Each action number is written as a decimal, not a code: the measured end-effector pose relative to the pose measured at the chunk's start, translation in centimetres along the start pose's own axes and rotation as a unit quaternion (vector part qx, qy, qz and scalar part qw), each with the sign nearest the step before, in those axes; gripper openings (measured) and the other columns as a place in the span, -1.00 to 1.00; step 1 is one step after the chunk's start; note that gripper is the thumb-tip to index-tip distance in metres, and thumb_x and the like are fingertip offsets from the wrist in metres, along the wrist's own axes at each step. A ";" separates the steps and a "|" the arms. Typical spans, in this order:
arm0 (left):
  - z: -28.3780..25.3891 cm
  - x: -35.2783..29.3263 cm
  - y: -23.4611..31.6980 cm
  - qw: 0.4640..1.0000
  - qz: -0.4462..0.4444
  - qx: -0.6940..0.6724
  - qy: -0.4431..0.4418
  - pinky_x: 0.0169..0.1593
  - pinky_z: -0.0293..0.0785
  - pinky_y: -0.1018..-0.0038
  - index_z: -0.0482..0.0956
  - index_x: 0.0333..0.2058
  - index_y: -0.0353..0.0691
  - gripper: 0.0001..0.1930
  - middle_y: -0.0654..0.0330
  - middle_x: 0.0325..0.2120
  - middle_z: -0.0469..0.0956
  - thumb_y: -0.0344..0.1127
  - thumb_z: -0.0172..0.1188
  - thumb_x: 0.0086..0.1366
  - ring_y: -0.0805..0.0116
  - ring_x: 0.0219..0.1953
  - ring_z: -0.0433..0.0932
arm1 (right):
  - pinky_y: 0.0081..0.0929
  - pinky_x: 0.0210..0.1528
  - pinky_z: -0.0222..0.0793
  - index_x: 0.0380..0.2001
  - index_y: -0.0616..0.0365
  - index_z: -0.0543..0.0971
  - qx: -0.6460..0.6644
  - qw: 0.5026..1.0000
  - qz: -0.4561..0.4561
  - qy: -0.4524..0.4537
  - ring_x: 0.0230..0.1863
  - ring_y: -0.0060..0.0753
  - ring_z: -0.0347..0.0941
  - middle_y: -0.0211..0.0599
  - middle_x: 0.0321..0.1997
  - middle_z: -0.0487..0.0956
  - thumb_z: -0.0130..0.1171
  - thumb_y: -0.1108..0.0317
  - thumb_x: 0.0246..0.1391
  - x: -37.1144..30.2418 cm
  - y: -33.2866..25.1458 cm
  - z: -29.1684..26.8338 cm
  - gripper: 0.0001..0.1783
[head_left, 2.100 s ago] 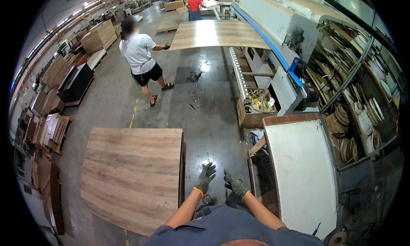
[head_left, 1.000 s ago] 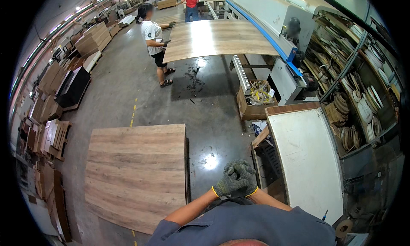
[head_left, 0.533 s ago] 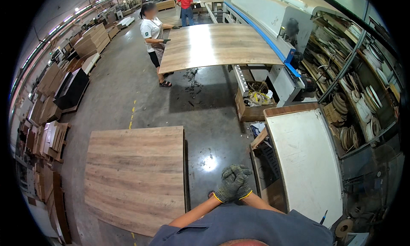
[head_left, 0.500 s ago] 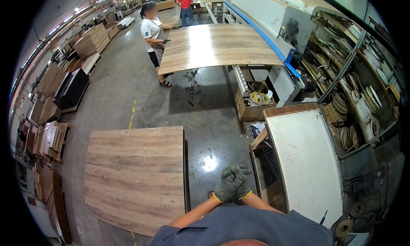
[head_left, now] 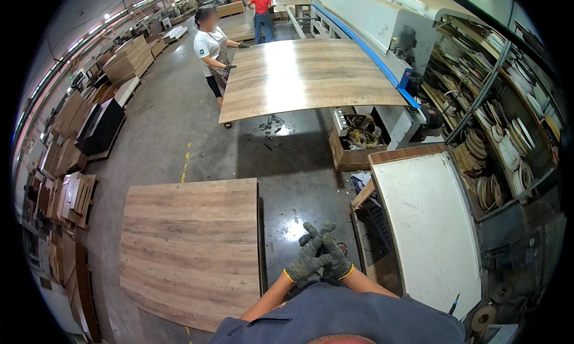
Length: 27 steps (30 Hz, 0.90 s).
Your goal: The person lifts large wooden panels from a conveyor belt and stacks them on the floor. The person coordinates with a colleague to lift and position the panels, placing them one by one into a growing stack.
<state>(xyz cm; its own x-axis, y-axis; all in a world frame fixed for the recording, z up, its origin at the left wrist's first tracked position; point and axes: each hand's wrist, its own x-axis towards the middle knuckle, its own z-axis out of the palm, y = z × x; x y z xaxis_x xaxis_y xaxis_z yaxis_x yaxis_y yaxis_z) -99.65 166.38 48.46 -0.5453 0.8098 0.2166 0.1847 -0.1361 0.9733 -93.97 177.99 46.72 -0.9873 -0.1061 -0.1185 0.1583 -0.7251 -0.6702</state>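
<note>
The person's gloved left hand and right hand are clasped together in front of the chest, fingers interlaced, holding nothing; this reads as a pause between panels. Nearest them lies a stack of wood-grain panels, low on the floor just to the left, its top sheet flat, pale brown and streaked. A co-worker holds another large panel beside the edge-banding machine. Any lift would need both hands apart, gripping opposite edges.

Both gloved hands meet before the chest, left hand overlapping right hand, forearms bare, holding nothing.
</note>
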 end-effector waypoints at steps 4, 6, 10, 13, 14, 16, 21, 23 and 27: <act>-0.2 0.3 0.0 0.996 0.041 -0.065 0.055 0.19 0.27 0.35 -0.70 0.30 -0.04 0.13 -0.08 0.25 0.22 0.08 0.15 0.26 0.19 0.13 0.38 | -0.33 0.25 0.10 0.37 0.06 0.09 -0.140 0.988 -0.057 -0.011 0.20 -0.33 0.23 -0.22 0.24 0.30 -0.09 -0.27 0.17 -0.1 0.1 0.5 -0.13; 0.8 0.1 -1.5 0.971 -0.010 -0.217 0.097 0.16 0.32 0.35 -0.55 0.34 -0.08 0.09 -0.06 0.18 0.33 0.13 0.15 0.23 0.22 0.09 0.42 | -0.28 0.30 0.05 0.38 0.05 0.07 -0.208 0.974 -0.086 -0.020 0.27 -0.29 0.18 -0.17 0.31 0.25 -0.11 -0.29 0.17 0.0 0.1 0.7 -0.12; 0.0 0.2 -2.8 0.961 -0.061 -0.260 0.072 0.06 0.42 0.43 0.22 0.24 -0.28 -0.41 0.05 0.06 0.47 -0.01 -0.05 0.38 0.29 0.01 0.49 | -0.29 0.34 0.02 0.33 0.05 0.18 -0.358 0.918 -0.138 -0.097 0.36 -0.25 0.09 -0.18 0.36 0.23 -0.07 -0.22 0.18 0.0 -0.3 -0.7 -0.20; -0.6 0.7 -3.1 0.945 -0.074 -0.317 0.041 0.06 0.45 0.38 0.25 0.21 -0.35 -0.29 0.03 -0.05 0.54 0.03 0.19 0.25 0.30 0.00 0.50 | -0.24 0.36 -0.03 0.24 0.17 0.29 -0.436 0.887 -0.112 -0.103 0.35 -0.17 0.13 -0.15 0.30 0.31 -0.02 -0.20 0.16 -0.2 -1.1 -0.1 -0.23; -0.3 1.0 -3.0 0.958 -0.044 -0.281 0.050 0.08 0.44 0.42 0.32 0.17 -0.38 -0.41 0.04 -0.06 0.55 -0.13 0.19 0.28 0.31 -0.03 0.53 | -0.26 0.34 0.02 0.23 0.15 0.30 -0.480 0.857 -0.158 -0.104 0.33 -0.19 0.17 -0.16 0.29 0.32 -0.03 -0.17 0.17 -0.1 -2.3 1.0 -0.26; -0.3 1.9 -2.2 0.954 -0.087 -0.286 0.030 0.09 0.43 0.42 0.35 0.15 -0.37 -0.48 0.07 -0.03 0.53 -0.21 0.17 0.29 0.32 -0.01 0.52 | -0.50 0.16 0.18 0.20 0.18 0.31 -0.281 0.948 -0.119 -0.088 0.13 -0.46 0.28 -0.31 0.13 0.36 -0.06 0.19 0.22 -0.2 0.0 -1.0 -0.48; 0.4 5.1 -5.0 0.997 0.039 0.052 0.030 0.07 0.42 0.43 0.43 0.13 -0.21 -0.54 0.07 0.09 0.46 -0.21 0.12 0.27 0.31 0.05 0.49 | -0.52 0.16 0.19 0.23 0.16 0.26 -0.226 0.967 -0.087 -0.084 0.15 -0.51 0.23 -0.32 0.15 0.34 -0.07 0.21 0.26 2.3 0.9 -5.8 -0.48; 1.4 6.6 -7.1 0.997 0.004 0.043 0.071 0.06 0.43 0.43 0.45 0.12 -0.18 -0.56 0.07 0.11 0.43 -0.25 0.13 0.26 0.32 0.06 0.49 | -0.47 0.21 0.15 0.25 0.14 0.26 -0.325 0.939 -0.083 -0.073 0.21 -0.45 0.19 -0.30 0.20 0.32 -0.05 0.14 0.25 2.9 -2.5 -5.5 -0.45; 2.4 10.6 -8.5 0.985 0.056 0.124 0.109 0.07 0.43 0.44 0.42 0.15 -0.17 -0.55 0.05 0.17 0.37 -0.34 0.11 0.26 0.29 0.07 0.48 | -0.37 0.29 0.09 0.27 0.10 0.27 -0.459 0.885 -0.053 -0.048 0.32 -0.34 0.13 -0.24 0.29 0.28 -0.03 0.00 0.23 4.6 -7.5 -7.1 -0.36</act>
<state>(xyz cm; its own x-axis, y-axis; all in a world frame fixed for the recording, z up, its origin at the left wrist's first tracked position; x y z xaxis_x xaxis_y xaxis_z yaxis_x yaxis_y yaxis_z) -105.05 177.46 42.31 -0.6680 0.6523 0.3581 0.4325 -0.0513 0.9002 -99.58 187.79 46.01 -0.9871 -0.1596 0.0135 -0.0330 0.1204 -0.9922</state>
